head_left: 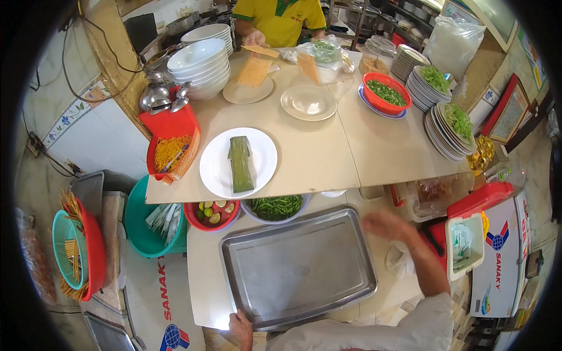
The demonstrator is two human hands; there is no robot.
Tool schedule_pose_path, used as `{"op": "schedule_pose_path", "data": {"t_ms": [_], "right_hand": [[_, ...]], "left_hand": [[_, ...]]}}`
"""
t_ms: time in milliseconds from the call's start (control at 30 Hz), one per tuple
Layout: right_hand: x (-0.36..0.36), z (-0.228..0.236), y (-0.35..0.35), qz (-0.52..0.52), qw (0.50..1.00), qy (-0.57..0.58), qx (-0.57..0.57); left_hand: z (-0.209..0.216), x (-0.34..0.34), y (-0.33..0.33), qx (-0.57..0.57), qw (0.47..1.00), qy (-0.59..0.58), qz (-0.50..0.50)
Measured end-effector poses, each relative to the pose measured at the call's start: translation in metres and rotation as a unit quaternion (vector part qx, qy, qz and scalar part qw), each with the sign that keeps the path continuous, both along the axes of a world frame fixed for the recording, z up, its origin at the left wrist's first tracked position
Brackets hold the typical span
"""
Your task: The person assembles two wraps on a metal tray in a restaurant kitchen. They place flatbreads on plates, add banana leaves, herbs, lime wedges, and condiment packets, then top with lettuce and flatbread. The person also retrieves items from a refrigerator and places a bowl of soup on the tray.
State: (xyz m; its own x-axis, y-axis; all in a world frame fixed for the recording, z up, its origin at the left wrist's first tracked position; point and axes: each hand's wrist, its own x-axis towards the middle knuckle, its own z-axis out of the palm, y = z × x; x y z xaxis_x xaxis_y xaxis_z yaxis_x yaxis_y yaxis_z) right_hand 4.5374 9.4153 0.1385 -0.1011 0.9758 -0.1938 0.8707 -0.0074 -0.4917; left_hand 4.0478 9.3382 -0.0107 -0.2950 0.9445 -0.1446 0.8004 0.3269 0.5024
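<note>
Gripping the tray (pixel 298 269) at its near left corner, our left hand (pixel 240 329) has its fingers curled on the rim. Our right hand (pixel 383 225) is just beside the tray's far right corner, its fingers blurred; we cannot tell whether they touch the metal or how they are bent. The tray lies in front of us, over the table (pixel 205 286). Just beyond the tray we see limes (pixel 215 218) in a red bowl and, beside them, green pods (pixel 278 206). Left of the tray is a teal tub (pixel 136 237); right of it, a white basket (pixel 479 257). Farther beyond the tray, on a raised counter (pixel 316 158), we see a leaf parcel (pixel 240 167) on a white plate (pixel 211 169).
</note>
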Motion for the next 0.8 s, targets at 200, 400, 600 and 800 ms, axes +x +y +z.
{"op": "schedule_pose_path", "data": {"t_ms": [200,400,600,800], "right_hand": [[0.018,0.126,0.228,-0.106,0.92,-0.113,0.36],[0.065,0.075,0.326,-0.323,0.937,-0.075,0.113],[0.084,0.025,0.317,-0.318,0.906,0.265,0.086],[0.077,0.026,0.283,-0.349,0.869,0.342,0.079]], "left_hand": [[-0.012,-0.012,0.002,-0.055,0.991,-0.095,-0.078],[-0.038,-0.038,-0.011,-0.095,0.971,-0.201,-0.092],[-0.05,-0.036,-0.008,-0.107,0.986,-0.061,-0.11],[0.0,-0.004,0.025,-0.1,0.993,0.002,-0.069]]}}
